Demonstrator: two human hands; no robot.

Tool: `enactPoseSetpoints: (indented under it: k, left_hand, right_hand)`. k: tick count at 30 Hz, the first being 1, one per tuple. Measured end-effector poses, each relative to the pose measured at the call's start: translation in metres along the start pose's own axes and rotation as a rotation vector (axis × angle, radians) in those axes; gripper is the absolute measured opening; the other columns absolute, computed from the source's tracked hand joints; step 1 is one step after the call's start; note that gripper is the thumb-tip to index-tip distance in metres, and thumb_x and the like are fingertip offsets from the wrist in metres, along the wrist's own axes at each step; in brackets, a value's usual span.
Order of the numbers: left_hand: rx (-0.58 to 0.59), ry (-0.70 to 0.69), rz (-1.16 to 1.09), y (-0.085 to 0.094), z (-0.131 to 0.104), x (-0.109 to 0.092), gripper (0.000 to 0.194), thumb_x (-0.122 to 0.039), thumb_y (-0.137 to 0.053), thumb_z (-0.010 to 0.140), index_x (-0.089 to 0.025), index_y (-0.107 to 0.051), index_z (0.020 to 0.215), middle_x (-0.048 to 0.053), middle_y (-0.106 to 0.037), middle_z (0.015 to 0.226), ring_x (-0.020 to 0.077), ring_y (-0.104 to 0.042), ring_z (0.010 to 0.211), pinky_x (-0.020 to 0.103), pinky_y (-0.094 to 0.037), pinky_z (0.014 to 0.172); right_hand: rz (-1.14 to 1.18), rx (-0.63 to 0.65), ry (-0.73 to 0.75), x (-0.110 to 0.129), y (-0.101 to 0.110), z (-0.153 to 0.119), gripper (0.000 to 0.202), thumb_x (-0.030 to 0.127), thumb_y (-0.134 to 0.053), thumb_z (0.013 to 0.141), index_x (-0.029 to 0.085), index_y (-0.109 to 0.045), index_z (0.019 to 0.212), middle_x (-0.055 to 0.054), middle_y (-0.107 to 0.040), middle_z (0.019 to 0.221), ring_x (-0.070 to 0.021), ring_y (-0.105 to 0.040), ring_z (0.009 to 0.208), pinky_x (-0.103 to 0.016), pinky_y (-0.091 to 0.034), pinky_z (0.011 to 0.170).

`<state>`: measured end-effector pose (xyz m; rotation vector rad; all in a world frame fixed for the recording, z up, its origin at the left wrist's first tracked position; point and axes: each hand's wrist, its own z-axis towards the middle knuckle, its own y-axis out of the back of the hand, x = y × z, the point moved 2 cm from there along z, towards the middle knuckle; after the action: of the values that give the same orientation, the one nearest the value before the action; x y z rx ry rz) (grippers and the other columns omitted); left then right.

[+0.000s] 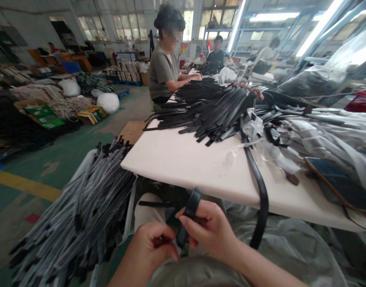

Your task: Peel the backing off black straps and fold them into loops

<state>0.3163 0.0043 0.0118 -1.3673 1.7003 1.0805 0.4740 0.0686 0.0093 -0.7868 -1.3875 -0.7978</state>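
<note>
A black strap (192, 204) is looped in front of my lap, below the near edge of the white table (183, 159). My right hand (208, 223) is closed round it, thumb and fingers pinching the loop. Just left of the strap's lower end, my left hand (159, 241) has its thumb and fingers curled towards each other; whether they grip the strap's end is hard to make out. Another length of black strap (155, 204) sticks out to the left over my knee. On the table lies a fanned pile of black straps (212, 107).
A bin left of the table is heaped with wrapped straps (90, 207). One long strap (260, 191) hangs over the table's front edge. Plastic wrapping (317, 139) and a phone-like dark tablet (338, 179) lie at the right. A person (165, 63) stands at the table's far left side.
</note>
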Motion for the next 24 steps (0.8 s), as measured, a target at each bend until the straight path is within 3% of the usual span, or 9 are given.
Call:
enactPoseSetpoints:
  k: [2,6,12,14,17,20,24]
  left_hand:
    - [0.057,-0.028,-0.017,-0.001,0.001,0.0,0.01,-0.016,-0.061,0.061,-0.016,-0.071,0.063,0.0,-0.065,0.063,0.0145,-0.054,0.061,0.024,-0.035,0.056]
    - [0.079,-0.039,-0.075,-0.003,0.006,0.004,0.012,-0.023,-0.064,0.067,-0.015,-0.073,0.068,0.0,-0.062,0.06,0.0117,-0.047,0.055,0.023,-0.032,0.052]
    - [0.119,-0.053,-0.254,-0.01,0.012,0.006,0.018,-0.028,-0.071,0.07,-0.012,-0.074,0.079,0.006,-0.072,0.072,0.018,-0.063,0.068,0.026,-0.046,0.064]
    - [0.107,-0.003,-0.312,-0.012,0.014,0.006,0.023,-0.018,-0.071,0.066,-0.013,-0.072,0.088,0.004,-0.073,0.07,0.0175,-0.065,0.067,0.026,-0.048,0.064]
    - [0.095,0.03,-0.322,-0.017,0.017,0.005,0.043,-0.006,-0.064,0.063,-0.013,-0.066,0.105,0.001,-0.073,0.066,0.0165,-0.067,0.063,0.026,-0.05,0.063]
    - [0.068,0.065,-0.341,-0.024,0.02,0.002,0.055,-0.006,-0.064,0.059,-0.014,-0.058,0.114,-0.001,-0.072,0.062,0.0166,-0.066,0.059,0.025,-0.05,0.057]
    - [0.024,0.079,-0.36,-0.03,0.023,-0.002,0.064,-0.008,-0.067,0.058,-0.013,-0.051,0.12,-0.005,-0.066,0.055,0.0158,-0.063,0.053,0.024,-0.049,0.053]
  right_hand:
    - [0.065,0.022,0.014,-0.003,0.001,-0.002,0.021,0.032,-0.063,0.087,0.012,-0.07,0.083,0.001,-0.058,0.053,-0.012,-0.06,0.04,-0.014,-0.044,0.037]
    - [0.016,-0.05,0.132,-0.01,0.003,-0.009,0.016,0.026,-0.064,0.088,0.013,-0.073,0.088,-0.003,-0.066,0.064,-0.0133,-0.066,0.045,-0.014,-0.048,0.041]
    - [-0.139,-0.099,0.405,-0.008,0.004,-0.012,0.012,0.017,-0.066,0.085,0.014,-0.076,0.091,-0.003,-0.069,0.062,-0.0123,-0.066,0.05,-0.015,-0.052,0.05]
    - [-0.14,-0.095,0.33,-0.01,0.004,-0.011,0.013,0.02,-0.065,0.086,0.015,-0.077,0.087,-0.003,-0.068,0.061,-0.012,-0.064,0.05,-0.016,-0.05,0.049]
    - [-0.016,-0.064,0.096,-0.02,0.003,-0.01,0.02,0.028,-0.063,0.089,0.014,-0.076,0.084,-0.001,-0.064,0.059,-0.0098,-0.058,0.045,-0.016,-0.045,0.043]
    - [0.096,-0.053,-0.022,-0.03,0.002,-0.011,0.029,0.036,-0.063,0.089,0.013,-0.073,0.076,-0.001,-0.06,0.057,-0.0099,-0.056,0.044,-0.016,-0.044,0.041]
    - [0.134,-0.149,-0.089,-0.036,0.005,-0.012,0.033,0.044,-0.068,0.084,0.011,-0.073,0.076,-0.001,-0.059,0.054,-0.0111,-0.055,0.041,-0.018,-0.045,0.039]
